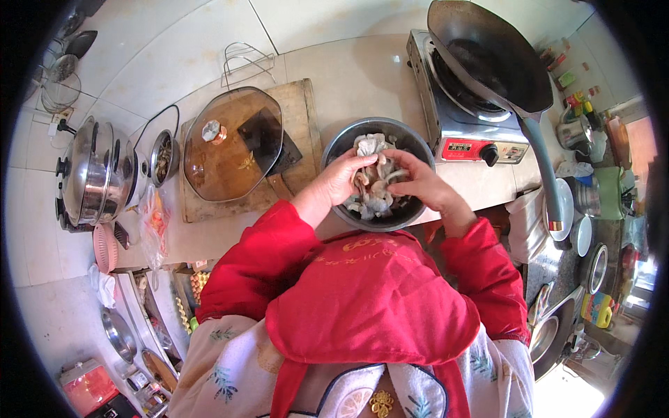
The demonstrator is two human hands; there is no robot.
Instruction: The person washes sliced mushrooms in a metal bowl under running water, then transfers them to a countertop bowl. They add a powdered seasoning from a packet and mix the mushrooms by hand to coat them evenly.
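Observation:
A dark metal basin (336, 140) in front of me holds a heap of grey-white mushrooms (377, 196), which look like oyster mushrooms. Above the heap, my left hand (342, 177) grips a clump of mushrooms (372, 144) from the left side. My right hand (424, 180) has its fingers curled on the same bunch from the right, thumb and fingers touching pale stems. The fingertips of both hands almost meet over the basin. Parts of the basin's contents are hidden beneath the hands.
Left of the basin, a glass lid (209, 170) lies on a wooden cutting board (308, 115), partly over a cleaver (290, 154). To the right, a wok (470, 57) sits tilted on a gas stove (460, 133), its handle (543, 172) jutting toward me. A steel steamer pot (91, 177) stands far left.

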